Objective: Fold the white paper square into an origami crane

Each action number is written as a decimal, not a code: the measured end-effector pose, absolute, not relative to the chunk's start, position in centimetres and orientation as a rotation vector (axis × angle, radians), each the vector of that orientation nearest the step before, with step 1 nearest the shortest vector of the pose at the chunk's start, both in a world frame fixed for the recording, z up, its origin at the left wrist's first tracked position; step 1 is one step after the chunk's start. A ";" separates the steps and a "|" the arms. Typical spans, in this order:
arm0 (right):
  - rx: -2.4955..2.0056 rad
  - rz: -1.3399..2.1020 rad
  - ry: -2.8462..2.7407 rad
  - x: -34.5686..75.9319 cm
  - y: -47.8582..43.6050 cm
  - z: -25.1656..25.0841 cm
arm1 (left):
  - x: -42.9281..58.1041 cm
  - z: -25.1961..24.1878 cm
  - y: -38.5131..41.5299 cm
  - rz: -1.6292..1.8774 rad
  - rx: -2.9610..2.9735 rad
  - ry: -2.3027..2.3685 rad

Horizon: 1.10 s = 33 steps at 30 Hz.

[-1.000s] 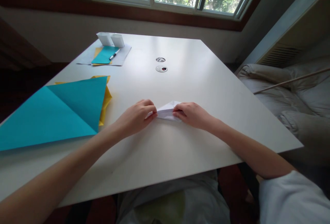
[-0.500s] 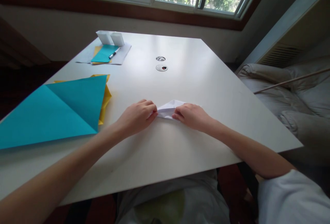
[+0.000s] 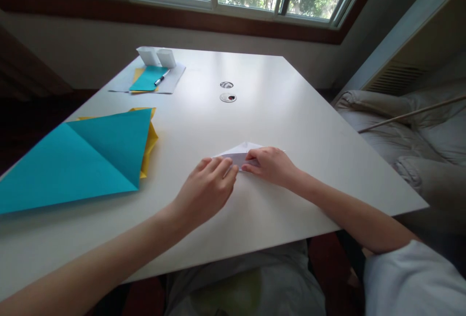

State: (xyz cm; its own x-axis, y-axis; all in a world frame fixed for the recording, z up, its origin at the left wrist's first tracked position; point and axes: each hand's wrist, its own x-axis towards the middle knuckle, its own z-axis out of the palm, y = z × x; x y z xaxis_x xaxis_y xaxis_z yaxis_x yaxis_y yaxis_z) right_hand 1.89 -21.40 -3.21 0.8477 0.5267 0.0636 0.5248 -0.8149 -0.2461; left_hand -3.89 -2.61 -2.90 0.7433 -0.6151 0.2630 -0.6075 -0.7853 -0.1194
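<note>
A small folded white paper point(image 3: 238, 157) lies on the white table in front of me, its near flap raised and in shadow. My right hand point(image 3: 271, 164) pinches the paper's right part between thumb and fingers. At the near left edge, my left hand point(image 3: 209, 185) has its bent fingers and thumb on the flap. The two hands are close together but apart. My fingers cover both ends of the paper in part.
To my left, a large creased blue sheet point(image 3: 98, 160) lies over folded yellow paper point(image 3: 148, 148). At the back left are a small blue sheet point(image 3: 145, 80), a pen point(image 3: 161, 77) and two white paper boxes point(image 3: 166, 58). Two round fittings point(image 3: 228, 97) sit mid-table.
My left hand has shifted right and toward me, from the paper's left end to its near edge. The near flap now stands more open. My right hand stays nearly in place.
</note>
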 end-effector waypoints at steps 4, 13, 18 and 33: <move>-2.717 -0.001 -0.814 2.0 -21.5 -3.2 | -5.0 -4.1 -3.1 -0.341 -2.928 1.031; -2.688 -0.017 -0.850 2.1 -21.5 -3.4 | -4.7 -5.1 -2.8 -0.258 -3.021 0.986; -2.684 -0.009 -0.813 2.3 -21.5 -3.5 | -4.4 -5.0 -2.8 -0.227 -3.076 0.990; -2.693 -0.004 -0.829 2.3 -21.7 -3.9 | -4.3 -5.0 -2.6 -0.178 -3.090 0.868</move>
State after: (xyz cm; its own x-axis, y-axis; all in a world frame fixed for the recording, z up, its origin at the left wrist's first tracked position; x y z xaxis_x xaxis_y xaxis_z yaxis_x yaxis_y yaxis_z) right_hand 2.26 -21.66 -3.90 0.8313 0.5474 0.0963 0.5483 -0.7794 -0.3030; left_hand -4.32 -2.56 -4.99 0.8484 -0.5141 0.1259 -0.5222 -0.8519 0.0404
